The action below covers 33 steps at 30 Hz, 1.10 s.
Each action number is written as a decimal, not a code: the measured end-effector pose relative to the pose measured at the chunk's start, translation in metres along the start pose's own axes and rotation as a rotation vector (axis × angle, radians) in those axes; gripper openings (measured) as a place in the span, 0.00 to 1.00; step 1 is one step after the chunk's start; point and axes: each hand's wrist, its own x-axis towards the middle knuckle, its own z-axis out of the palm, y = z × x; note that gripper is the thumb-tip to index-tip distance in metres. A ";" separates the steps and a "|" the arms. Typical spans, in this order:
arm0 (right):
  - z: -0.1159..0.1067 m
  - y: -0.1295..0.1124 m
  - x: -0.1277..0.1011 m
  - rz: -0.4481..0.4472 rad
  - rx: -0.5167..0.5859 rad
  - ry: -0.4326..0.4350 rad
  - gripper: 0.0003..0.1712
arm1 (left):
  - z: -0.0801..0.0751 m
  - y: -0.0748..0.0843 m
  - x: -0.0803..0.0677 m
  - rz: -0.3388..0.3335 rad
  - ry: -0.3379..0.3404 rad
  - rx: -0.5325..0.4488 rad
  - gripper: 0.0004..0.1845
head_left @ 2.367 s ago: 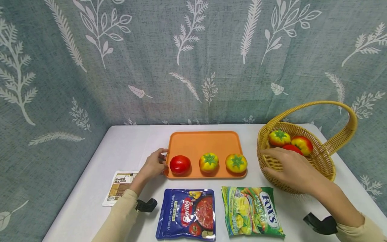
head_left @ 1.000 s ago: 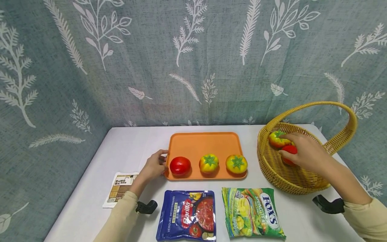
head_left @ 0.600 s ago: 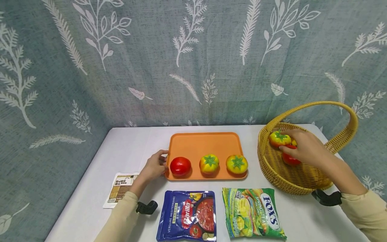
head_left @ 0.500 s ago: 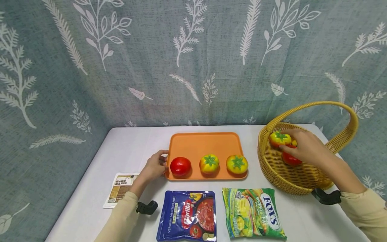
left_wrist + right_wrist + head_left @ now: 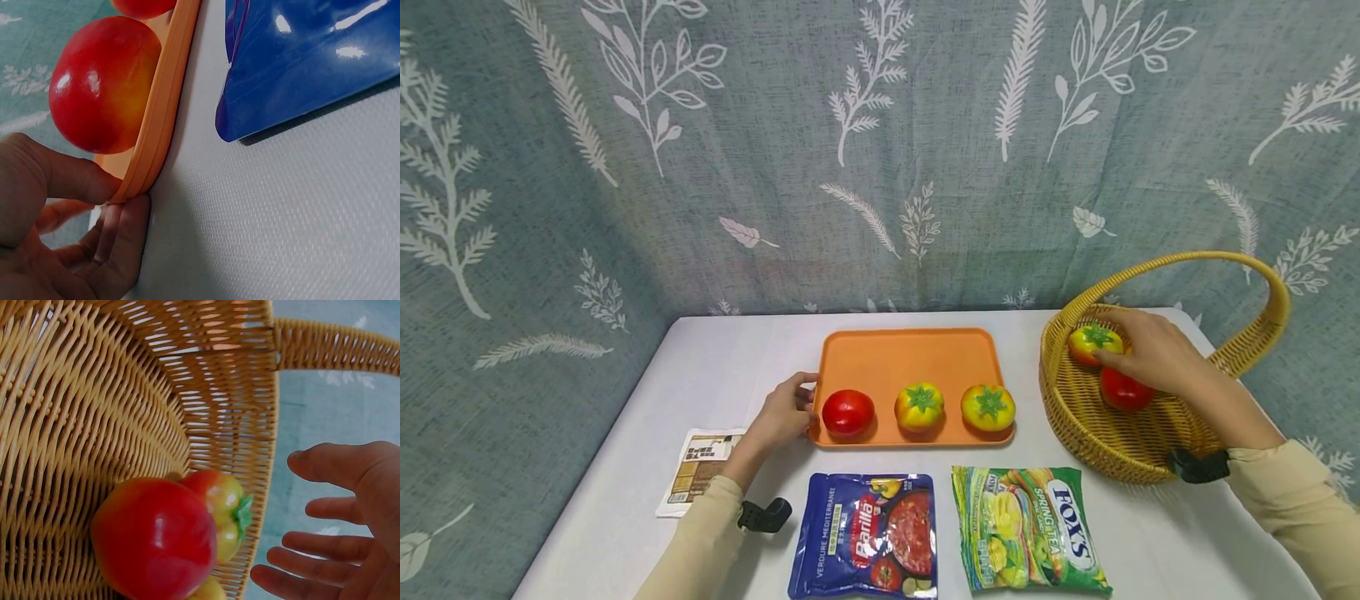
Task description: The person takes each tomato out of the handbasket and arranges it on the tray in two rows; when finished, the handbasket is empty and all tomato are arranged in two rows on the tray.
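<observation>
In the head view, my left hand (image 5: 780, 414) grips the left rim of an orange tray (image 5: 910, 354); the left wrist view shows thumb and fingers pinching its corner. Along the tray's front lie a red toy tomato (image 5: 848, 413) and two yellow toy tomatoes (image 5: 919, 407) with green calyxes. My right hand (image 5: 1150, 354) is over the wicker basket (image 5: 1138, 442), its fingers loosely spread and holding nothing in the right wrist view. Inside the basket, a red toy tomato (image 5: 154, 540) sits against a yellow-red one (image 5: 219, 512); another yellow piece is partly hidden behind them.
A blue Barilla pouch (image 5: 865, 533) and a green Fox's candy bag (image 5: 1030, 529) lie in front of the tray. Beside the left forearm is a brown-and-white packet (image 5: 696, 471). The basket's tall handle (image 5: 1195, 257) arches up. Patterned cloth (image 5: 880, 167) hangs behind the white table.
My right hand reached from the basket's near left side to the fruit, its fingers about the red tomato, then drew up off it. The left hand stayed on the tray.
</observation>
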 end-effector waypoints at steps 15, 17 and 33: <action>0.015 0.019 0.020 0.019 -0.016 -0.042 0.37 | 0.001 -0.001 0.001 -0.011 0.001 -0.017 0.36; 0.017 0.021 0.022 0.032 -0.017 -0.060 0.38 | 0.001 -0.001 0.001 -0.010 0.002 -0.017 0.36; 0.028 0.028 0.032 0.051 -0.041 -0.040 0.39 | 0.001 0.000 0.000 -0.016 0.007 -0.003 0.36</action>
